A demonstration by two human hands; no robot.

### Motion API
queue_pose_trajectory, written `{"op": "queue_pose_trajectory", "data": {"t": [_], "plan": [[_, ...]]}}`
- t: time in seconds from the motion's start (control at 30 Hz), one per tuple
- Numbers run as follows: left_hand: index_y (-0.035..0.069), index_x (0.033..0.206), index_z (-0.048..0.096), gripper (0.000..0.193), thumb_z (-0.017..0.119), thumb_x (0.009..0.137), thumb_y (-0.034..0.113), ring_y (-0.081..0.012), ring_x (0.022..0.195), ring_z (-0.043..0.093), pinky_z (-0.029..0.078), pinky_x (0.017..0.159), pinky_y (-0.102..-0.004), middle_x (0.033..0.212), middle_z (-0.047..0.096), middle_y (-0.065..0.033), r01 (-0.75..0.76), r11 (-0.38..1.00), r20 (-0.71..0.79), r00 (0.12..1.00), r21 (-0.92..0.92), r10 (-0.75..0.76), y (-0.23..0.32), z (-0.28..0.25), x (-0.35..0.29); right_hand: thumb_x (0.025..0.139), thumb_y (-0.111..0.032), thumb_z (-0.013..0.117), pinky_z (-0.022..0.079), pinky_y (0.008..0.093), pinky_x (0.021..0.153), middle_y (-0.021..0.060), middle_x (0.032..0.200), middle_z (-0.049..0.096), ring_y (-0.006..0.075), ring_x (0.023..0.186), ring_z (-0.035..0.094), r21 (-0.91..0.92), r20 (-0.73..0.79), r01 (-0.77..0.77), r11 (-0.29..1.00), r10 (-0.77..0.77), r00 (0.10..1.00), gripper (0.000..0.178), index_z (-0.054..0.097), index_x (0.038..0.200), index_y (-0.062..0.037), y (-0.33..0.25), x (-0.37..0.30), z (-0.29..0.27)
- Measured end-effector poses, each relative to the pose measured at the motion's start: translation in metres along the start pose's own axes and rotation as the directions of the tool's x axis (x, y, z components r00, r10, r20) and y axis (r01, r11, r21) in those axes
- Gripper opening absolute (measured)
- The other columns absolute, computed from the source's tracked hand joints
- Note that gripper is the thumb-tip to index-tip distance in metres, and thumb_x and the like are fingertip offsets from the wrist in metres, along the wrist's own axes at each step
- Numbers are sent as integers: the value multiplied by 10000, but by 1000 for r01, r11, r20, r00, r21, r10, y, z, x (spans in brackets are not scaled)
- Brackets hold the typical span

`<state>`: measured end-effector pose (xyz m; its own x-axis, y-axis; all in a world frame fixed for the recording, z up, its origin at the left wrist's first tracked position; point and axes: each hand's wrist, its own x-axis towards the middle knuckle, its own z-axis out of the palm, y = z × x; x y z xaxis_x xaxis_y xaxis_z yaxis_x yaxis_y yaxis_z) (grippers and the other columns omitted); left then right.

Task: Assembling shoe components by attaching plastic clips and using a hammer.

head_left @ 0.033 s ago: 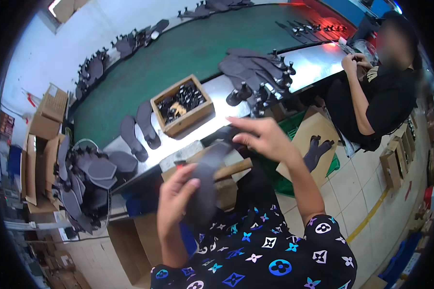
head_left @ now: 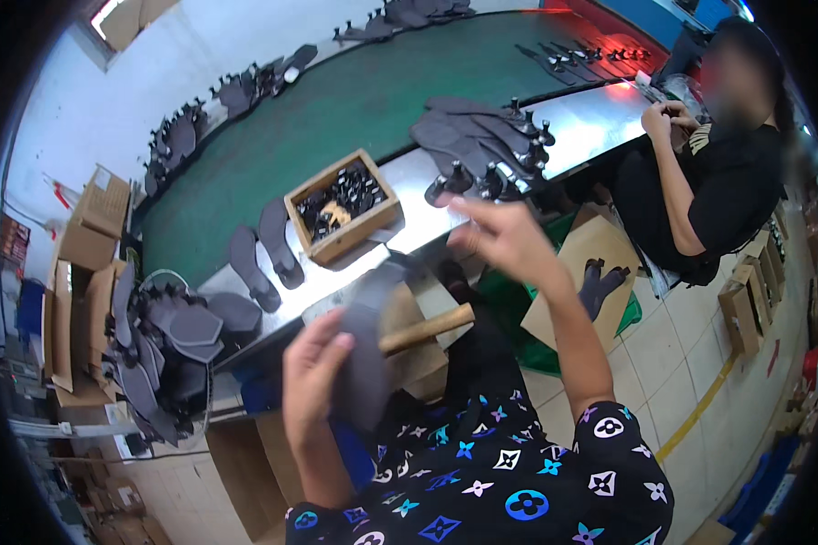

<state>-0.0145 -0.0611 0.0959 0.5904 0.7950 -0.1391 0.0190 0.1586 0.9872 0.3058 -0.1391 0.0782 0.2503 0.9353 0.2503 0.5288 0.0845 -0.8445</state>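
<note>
My left hand (head_left: 313,368) is closed around a dark grey shoe sole (head_left: 361,359), which is blurred and held tilted above the work spot in front of me. My right hand (head_left: 507,238) is off the sole, to its upper right, with thumb and forefinger stretched out and nothing visible between them. Beside the held sole, a wooden handle (head_left: 434,327) sticks out to the right; what it belongs to is mostly hidden. Beyond lies a wooden box (head_left: 359,232) filled with small black parts (head_left: 361,186). Left of the box rest two grey soles (head_left: 248,263).
Several soles with black heels (head_left: 477,136) are piled on the metal bench edge. A green belt (head_left: 354,95) runs behind. More soles (head_left: 191,327) hang in a heap at left. A co-worker (head_left: 731,173) sits at right, near a cardboard sheet (head_left: 563,295) over a green crate.
My right hand has come away from the upper end of the sole and moved up and right. My left hand has shifted slightly left and down with the sole.
</note>
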Motion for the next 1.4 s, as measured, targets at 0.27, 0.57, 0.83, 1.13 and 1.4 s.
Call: {"op": "queue_pose_trajectory", "data": {"t": [0.27, 0.57, 0.83, 1.13, 1.4], "plan": [[-48, 1513, 307, 709, 651, 955, 222, -365, 1416, 389, 299, 1161, -464, 1537, 377, -246, 304, 353, -466, 552, 885, 692, -13, -104, 49, 902, -252, 688, 532, 464, 794, 204, 915, 684, 395, 906, 661, -659, -324, -234, 715, 11, 946, 297, 662, 1037, 11, 179, 93, -114], [39, 1528, 285, 787, 713, 892, 218, -369, 1484, 217, 177, 1168, -565, 1570, 311, -204, -199, 235, -34, 691, 951, 722, 15, 49, 76, 970, -216, 661, 532, 242, 585, 58, 770, 622, 119, 671, 637, 834, -278, 114, 540, 233, 932, 238, 602, 1059, -3, -29, 117, 23], [-60, 1237, 489, 289, 595, 984, 30, -163, 897, 627, 492, 814, -299, 987, 679, -115, -385, 686, -502, 480, 617, 720, 43, 11, 21, 849, -512, 709, 503, 423, 988, 276, 1525, 275, 427, 1253, 522, -56, 41, 373, 926, -371, 928, 896, 328, 1486, -11, -60, -12, 125], [-31, 1283, 521, 354, 620, 962, 80, -229, 1075, 516, 410, 956, -342, 1141, 563, -124, -45, 868, -424, 859, 494, 286, -73, 0, -12, 876, -408, 734, 479, 391, 519, 148, 688, 624, 266, 557, 620, -318, -45, -202, 926, 198, 979, 410, 623, 809, -19, 45, -133, 91], [32, 1282, 536, 375, 560, 908, 13, -353, 1243, 438, 343, 1021, -489, 1285, 501, -163, 83, 433, -333, 772, 897, 542, -106, 13, 21, 946, -174, 689, 558, 315, 857, 130, 965, 729, 182, 924, 692, 448, -212, -314, 837, 441, 872, 267, 700, 1067, 64, 32, -143, 136]]}}
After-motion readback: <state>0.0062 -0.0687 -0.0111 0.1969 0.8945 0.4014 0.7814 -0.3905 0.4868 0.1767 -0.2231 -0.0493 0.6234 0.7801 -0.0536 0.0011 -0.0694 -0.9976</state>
